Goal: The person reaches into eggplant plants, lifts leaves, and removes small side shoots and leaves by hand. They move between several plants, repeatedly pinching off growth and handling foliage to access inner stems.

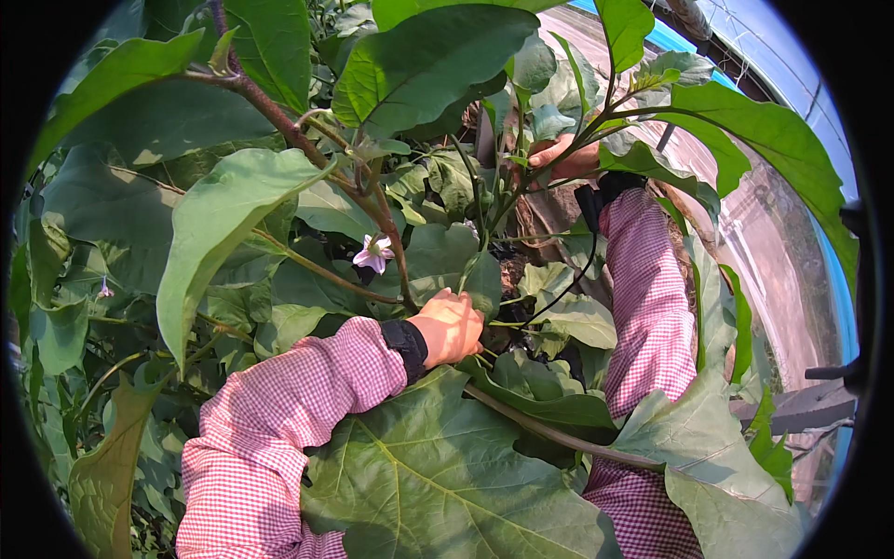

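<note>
My left hand (450, 325) reaches into the middle of an eggplant bush, its fingers curled down among leaf stalks beside a small upright leaf (483, 285). What lies under those fingers is hidden. Farther off, my right hand (567, 158) is partly covered by a forked green stem (531, 183) and leaves. Its thumb shows next to the stem, but its grip cannot be made out. A pale purple eggplant flower (375, 253) hangs close to a thick brownish-purple branch (388, 222), up and left of my left hand.
A broad eggplant leaf (447, 468) spreads below my left hand. Another large leaf (234, 216) hangs at the left. A thin black cord (585, 269) dangles near my right sleeve. Clear plastic sheeting (775, 265) and a metal pipe (691, 17) bound the right side.
</note>
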The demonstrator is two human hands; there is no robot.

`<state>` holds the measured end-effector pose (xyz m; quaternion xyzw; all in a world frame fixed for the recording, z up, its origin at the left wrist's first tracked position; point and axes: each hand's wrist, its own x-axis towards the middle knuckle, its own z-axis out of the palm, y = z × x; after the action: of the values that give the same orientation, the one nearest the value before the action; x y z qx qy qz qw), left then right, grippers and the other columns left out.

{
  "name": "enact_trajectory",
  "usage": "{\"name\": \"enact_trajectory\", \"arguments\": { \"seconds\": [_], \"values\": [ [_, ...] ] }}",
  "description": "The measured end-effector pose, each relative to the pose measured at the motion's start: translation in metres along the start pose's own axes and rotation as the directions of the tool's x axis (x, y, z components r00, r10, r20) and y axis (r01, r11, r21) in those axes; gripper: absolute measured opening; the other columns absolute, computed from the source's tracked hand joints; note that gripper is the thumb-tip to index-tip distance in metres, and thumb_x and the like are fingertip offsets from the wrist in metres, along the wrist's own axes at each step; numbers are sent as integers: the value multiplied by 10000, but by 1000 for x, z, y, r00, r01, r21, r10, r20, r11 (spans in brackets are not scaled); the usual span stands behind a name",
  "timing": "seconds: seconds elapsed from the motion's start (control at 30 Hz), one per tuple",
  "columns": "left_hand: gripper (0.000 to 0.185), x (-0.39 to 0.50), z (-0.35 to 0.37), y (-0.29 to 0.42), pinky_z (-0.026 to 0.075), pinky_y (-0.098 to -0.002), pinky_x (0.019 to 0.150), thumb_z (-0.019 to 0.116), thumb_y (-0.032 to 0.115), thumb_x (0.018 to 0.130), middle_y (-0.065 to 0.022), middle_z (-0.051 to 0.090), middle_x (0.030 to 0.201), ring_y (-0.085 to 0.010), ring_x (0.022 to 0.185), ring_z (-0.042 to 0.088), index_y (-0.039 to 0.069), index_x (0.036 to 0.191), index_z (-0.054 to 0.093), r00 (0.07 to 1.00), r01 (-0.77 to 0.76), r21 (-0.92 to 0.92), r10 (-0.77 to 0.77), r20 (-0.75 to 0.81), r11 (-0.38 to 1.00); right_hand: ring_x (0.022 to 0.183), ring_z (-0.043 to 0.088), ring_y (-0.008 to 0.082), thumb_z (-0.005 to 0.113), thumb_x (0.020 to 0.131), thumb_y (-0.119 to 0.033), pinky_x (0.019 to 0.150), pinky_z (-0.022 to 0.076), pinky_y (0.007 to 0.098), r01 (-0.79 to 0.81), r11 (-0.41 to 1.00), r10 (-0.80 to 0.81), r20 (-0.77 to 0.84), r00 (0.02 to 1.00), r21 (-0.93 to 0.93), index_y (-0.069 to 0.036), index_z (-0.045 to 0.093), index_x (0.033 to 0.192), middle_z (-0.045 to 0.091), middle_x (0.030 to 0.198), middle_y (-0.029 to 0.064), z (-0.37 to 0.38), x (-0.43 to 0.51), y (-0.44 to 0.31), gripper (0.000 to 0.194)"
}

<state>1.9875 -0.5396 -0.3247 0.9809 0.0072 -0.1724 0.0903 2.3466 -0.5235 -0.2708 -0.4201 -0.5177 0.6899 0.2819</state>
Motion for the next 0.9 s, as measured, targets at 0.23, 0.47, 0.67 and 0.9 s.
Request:
{"name": "enact_trajectory", "arguments": {
  "seconds": [0.23, 0.47, 0.67, 0.9],
  "values": [
    [429, -1, -12, 6, 443, -434, 927, 633, 408, 868, -232, 619, 1021, -360, 997, 610, -1, 993, 660, 993, 64, -8, -63, 99, 998, 890, 686, 246, 700, 804, 1, 791, 574, 363, -190, 941, 138, -195, 971, -279, 71, 653, 1060, 696, 1016, 156, 5, 19, -27, 269],
    [433, -3, -3, 3, 456, -437, 913, 651, 410, 836, -259, 613, 981, -386, 951, 619, -11, 936, 635, 998, 51, 6, -51, -30, 999, 1099, 602, 257, 584, 946, -113, 949, 478, 373, -35, 995, 50, -153, 987, 96, 62, 576, 1213, 630, 1165, 170, -18, 9, 8, 319],
    [380, -5, -5, 4, 454, -443, 872, 647, 358, 844, -261, 608, 947, -392, 941, 600, -19, 876, 609, 997, -40, 22, 42, -60, 999, 942, 642, 241, 561, 925, -72, 879, 505, 376, 101, 953, -8, -309, 951, 286, 86, 532, 1264, 657, 1035, 151, -25, 10, 38, 375],
    [442, -5, -21, 12, 448, -451, 888, 648, 385, 859, -244, 607, 944, -391, 955, 589, -46, 955, 628, 998, 59, -27, -58, 40, 998, 881, 655, 257, 581, 931, -129, 803, 538, 380, 464, 878, -474, -335, 814, -114, -23, 643, 1151, 658, 1001, 164, -19, 25, 42, 252]
  ]
}}
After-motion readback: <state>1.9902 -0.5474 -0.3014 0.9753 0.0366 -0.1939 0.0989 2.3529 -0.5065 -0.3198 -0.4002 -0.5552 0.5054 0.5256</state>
